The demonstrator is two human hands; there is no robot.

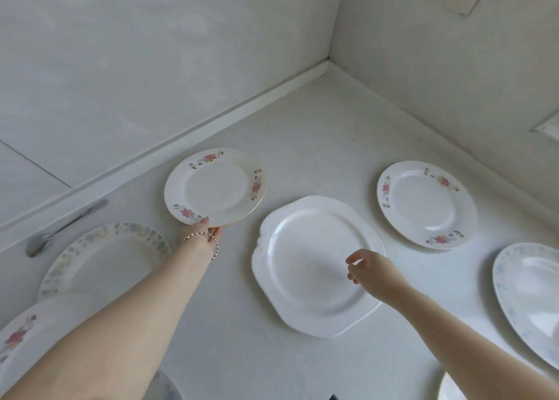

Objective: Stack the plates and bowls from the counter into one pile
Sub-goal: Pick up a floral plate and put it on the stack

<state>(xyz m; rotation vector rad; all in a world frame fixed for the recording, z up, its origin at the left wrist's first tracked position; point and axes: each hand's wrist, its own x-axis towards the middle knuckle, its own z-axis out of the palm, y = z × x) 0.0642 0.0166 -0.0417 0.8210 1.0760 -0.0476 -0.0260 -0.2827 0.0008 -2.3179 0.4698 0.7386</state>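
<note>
A person's left hand (201,229) pinches the near rim of a pink-flowered plate (215,186), thumb on top and fingers underneath, tilting it up off the white counter (302,121); a thin bracelet (202,240) circles that wrist. The right hand (369,271) hovers over the right part of a plain white scalloped platter (314,265) that lies flat between the two hands, fingers loosely curled and holding nothing. Beyond the right hand sits a second pink-flowered plate (426,204), flat on the counter and apart from the platter. To the right of the right forearm lies a pale blue-patterned dish (529,296), partly cut off by the frame edge. Left of the left forearm rests a plate with a blue-green floral border (102,254), and nearer the camera another pink-flowered plate (27,336) overlaps it. A metal spoon (60,230) lies beyond those, beside the wall.
</note>
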